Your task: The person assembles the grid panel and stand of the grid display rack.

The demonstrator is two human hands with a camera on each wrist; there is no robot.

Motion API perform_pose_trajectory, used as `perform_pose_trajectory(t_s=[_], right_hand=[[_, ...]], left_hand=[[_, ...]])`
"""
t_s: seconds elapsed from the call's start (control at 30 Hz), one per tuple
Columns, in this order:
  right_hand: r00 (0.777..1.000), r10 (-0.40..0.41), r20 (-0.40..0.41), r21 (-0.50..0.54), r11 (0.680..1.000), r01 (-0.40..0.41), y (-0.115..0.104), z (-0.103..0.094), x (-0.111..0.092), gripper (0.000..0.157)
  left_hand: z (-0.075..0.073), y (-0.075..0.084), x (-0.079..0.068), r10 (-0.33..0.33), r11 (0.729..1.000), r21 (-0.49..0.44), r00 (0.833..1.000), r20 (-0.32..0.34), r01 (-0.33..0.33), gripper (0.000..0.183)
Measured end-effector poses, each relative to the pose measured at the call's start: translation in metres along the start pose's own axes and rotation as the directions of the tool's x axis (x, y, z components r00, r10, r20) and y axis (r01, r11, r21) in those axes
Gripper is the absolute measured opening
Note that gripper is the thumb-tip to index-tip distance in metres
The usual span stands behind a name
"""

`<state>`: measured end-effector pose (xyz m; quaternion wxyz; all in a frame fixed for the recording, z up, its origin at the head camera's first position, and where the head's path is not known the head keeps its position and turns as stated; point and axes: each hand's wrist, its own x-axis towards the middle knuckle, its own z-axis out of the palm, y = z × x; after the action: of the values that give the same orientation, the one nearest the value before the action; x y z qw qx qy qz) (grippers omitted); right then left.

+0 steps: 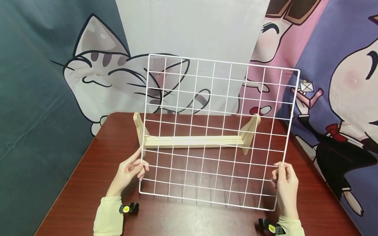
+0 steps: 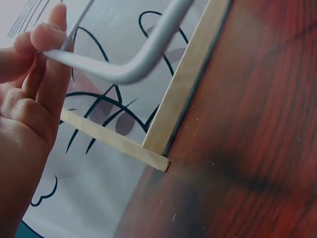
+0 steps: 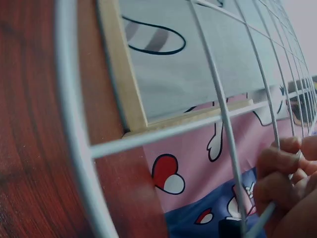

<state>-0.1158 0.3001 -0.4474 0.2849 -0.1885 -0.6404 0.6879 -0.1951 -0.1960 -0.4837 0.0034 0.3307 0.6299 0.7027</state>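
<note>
The right hand had it, gripping that white wire grid, wooden stand showing right through

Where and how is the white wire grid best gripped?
Probably pinch the white wire grid by its two side rims, coming from either outer side: it is wide, flat and thin-rodded, so opposite edges should balance it. The left hand and right hand hold it there, below mid-height.

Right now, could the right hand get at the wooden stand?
Probably not without letting go: the right hand grips the white wire grid, which is held up in front of the wooden stand.
</note>
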Motion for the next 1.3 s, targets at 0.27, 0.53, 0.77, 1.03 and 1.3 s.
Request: perform_pose_trajectory(t_s=[0.27, 0.53, 0.77, 1.03, 1.3], right_hand=[[1.000, -0.002, 0.000, 0.189, 0.982, 0.002, 0.005, -0.001, -0.003, 0.020], [0.991, -0.128, -0.037, 0.251, 0.959, 0.133, 0.010, 0.003, -0.004, 0.021], [0.977, -0.212, -0.034, 0.302, 0.929, 0.213, 0.007, 0.007, 0.002, 0.021], [0.948, -0.315, -0.046, 0.375, 0.874, 0.308, 0.005, 0.009, 0.009, 0.020], [0.931, -0.354, -0.091, 0.419, 0.834, 0.358, 0.005, 0.009, 0.012, 0.024]], left_hand=[[-0.003, -0.002, -0.008, -0.039, 0.999, -0.003, 0.999, -0.017, 0.039, 0.065], [0.002, -0.003, -0.005, -0.003, 1.000, 0.015, 0.994, -0.106, 0.005, 0.061], [0.006, -0.002, -0.001, 0.036, 0.999, 0.036, 0.986, -0.162, -0.031, 0.058], [0.008, -0.002, 0.007, 0.031, 0.990, 0.141, 0.996, -0.086, -0.019, 0.054], [0.007, -0.004, 0.010, 0.027, 0.987, 0.162, 0.999, -0.047, -0.019, 0.032]])
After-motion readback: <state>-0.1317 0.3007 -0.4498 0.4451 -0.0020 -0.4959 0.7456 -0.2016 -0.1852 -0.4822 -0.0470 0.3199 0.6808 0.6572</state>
